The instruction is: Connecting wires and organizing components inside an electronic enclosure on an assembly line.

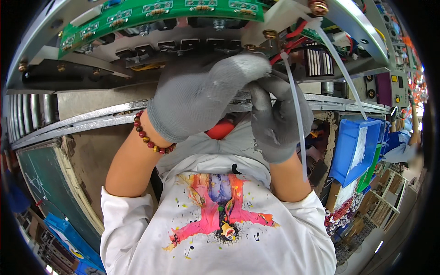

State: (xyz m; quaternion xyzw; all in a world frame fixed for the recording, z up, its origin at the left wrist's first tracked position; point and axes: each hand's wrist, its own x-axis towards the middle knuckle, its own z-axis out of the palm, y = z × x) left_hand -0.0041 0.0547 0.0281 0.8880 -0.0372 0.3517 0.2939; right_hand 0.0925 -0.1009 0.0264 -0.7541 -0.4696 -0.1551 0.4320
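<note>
Both of my hands wear grey gloves and meet below an open metal chassis [366,30]. My left hand [197,94] reaches up under a green circuit board [160,11], its thumb blurred and pressing toward the right hand's fingertips. My right hand [282,114] is closed, thumb and fingers bent together at that spot. Whatever lies between the fingertips is hidden. Beside them run red wires [293,43]. One white cable tie [298,114] dangles by the right hand with a long loose tail. Another white cable tie [341,64] hangs farther right from the wire bundle.
A metal rail [82,123] crosses in front of me, with rollers [27,114] at left. Blue plastic bins [353,151] stand at right, near bundled wires [341,213]. Brass-coloured screws [318,7] stick out of the chassis. A dark green board [59,188] is at lower left.
</note>
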